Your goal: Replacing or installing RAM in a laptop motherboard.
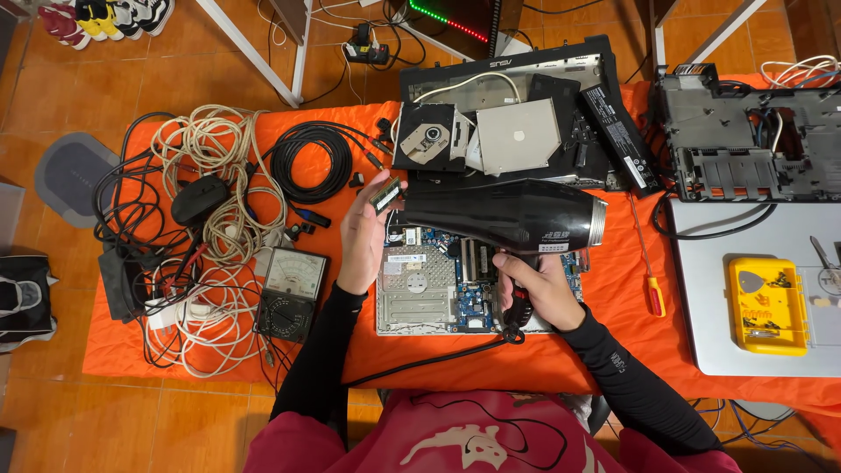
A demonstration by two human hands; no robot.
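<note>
My right hand (536, 289) grips the handle of a black hair dryer (508, 215), which lies level with its nozzle pointing left. My left hand (363, 232) holds a small green memory module (385, 195) just in front of the nozzle. Both hands hover over an opened laptop base with its blue circuit board (438, 293) showing, on the orange cloth (526, 359). The dryer's black cord runs from the handle down toward my lap.
Left of my hands lie an analogue multimeter (289, 293), a coiled black cable (311, 162) and tangled white cables (215, 166). Behind are a dismantled laptop shell with an optical drive (517, 136) and another chassis (745, 136). A red-handled screwdriver (653, 285) and yellow parts box (768, 305) sit right.
</note>
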